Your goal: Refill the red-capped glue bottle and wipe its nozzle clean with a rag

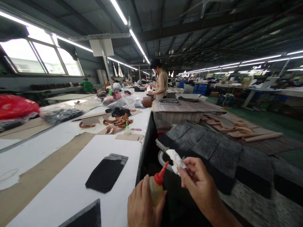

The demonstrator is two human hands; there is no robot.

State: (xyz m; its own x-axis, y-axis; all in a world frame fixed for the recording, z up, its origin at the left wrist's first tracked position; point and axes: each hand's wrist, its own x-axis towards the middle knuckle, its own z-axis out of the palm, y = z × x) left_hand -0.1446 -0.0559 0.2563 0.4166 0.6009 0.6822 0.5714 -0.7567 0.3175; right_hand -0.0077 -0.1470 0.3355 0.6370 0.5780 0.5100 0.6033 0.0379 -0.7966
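Note:
My left hand [140,201] is wrapped round a yellowish squeeze bottle [155,190] with a red pointed nozzle, which tilts up to the right. Between thumb and fingers, my right hand [197,178] pinches a crumpled white tissue [175,160] just right of the nozzle; a small gap shows between the two. On the white tabletop to the left lies a short stack of black fabric pieces [107,172]. Another dark piece [84,217] is cut off by the bottom edge. To the right, a row of black and grey ribbed pieces [215,148] overlaps on a board.
Farther up the white table [127,149] are brown strips [118,122], a green-tipped bottle [127,128] and plastic bags [127,102]. A co-worker [161,80] stands beyond. Brown pieces [239,127] lie at the right. A dark gap separates the table from the board.

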